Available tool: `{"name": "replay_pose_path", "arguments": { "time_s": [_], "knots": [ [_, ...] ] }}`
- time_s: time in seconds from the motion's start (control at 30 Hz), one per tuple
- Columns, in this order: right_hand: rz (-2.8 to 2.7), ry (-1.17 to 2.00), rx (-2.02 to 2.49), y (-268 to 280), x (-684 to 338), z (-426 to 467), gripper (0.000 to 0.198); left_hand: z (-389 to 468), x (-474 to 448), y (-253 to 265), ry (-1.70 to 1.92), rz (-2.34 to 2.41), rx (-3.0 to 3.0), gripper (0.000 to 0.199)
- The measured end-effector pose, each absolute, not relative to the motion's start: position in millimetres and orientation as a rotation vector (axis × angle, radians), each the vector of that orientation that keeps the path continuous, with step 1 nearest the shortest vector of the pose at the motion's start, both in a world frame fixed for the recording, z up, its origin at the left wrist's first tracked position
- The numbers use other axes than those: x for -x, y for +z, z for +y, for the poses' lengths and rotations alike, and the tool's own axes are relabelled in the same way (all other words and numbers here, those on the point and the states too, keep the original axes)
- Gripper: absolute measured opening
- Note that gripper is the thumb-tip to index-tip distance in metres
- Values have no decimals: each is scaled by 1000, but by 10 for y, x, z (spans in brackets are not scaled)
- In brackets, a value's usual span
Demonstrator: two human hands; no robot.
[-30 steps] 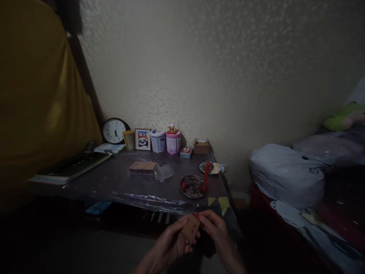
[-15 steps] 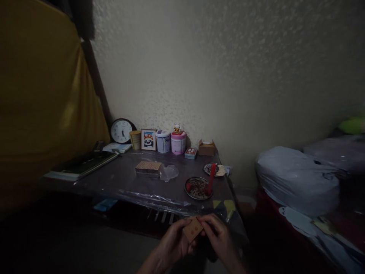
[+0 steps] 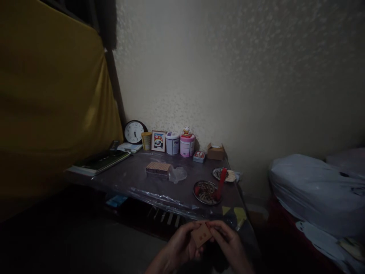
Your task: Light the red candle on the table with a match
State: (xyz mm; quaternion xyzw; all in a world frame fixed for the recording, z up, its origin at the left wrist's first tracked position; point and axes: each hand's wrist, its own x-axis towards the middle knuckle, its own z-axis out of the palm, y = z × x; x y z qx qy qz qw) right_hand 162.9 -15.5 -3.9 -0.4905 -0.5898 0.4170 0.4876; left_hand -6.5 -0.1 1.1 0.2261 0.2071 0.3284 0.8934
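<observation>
Near the bottom of the head view, my left hand [image 3: 182,243] grips a small tan cardboard piece [image 3: 201,236] that has two round marks on its face. My right hand [image 3: 228,238] pinches at its upper right edge, where a small bit of red shows between the fingertips. Both hands are in front of the table's near edge, low and close together. Just beyond them lies a round dish [image 3: 207,192] of dark-speckled bits, with a red scoop [image 3: 221,184] resting in it. Dim light hides the undersides of both hands.
On the table, a block of thin tan-topped pieces [image 3: 158,170] lies beside crumpled clear plastic [image 3: 178,174]. A second dish [image 3: 220,174] holds pale sticks. Along the wall stand a clock [image 3: 134,132], a framed panda picture [image 3: 158,141], tubs [image 3: 187,145] and a cardboard box [image 3: 215,151].
The whole scene has shifted right and slightly down in view, my hands with it. Both hands keep hold of the tan piece, and a little more red shows at its edge.
</observation>
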Motion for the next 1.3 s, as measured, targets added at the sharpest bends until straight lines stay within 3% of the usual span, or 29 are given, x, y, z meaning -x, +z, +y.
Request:
{"name": "replay_pose_path", "arguments": {
  "time_s": [0.6, 1.07, 1.3],
  "knots": [
    [-1309, 1140, 1162, 92, -1644, -165, 23, -2, 99, -32, 682, 388, -509, 53],
    [-1590, 847, 1277, -27, -1636, -168, 18, 29, 72, -65, 836, 608, -661, 36],
    [-1660, 810, 1283, -20, -1651, -182, 17, 31, 83, -83, 827, 640, -743, 37]
  ]
}}
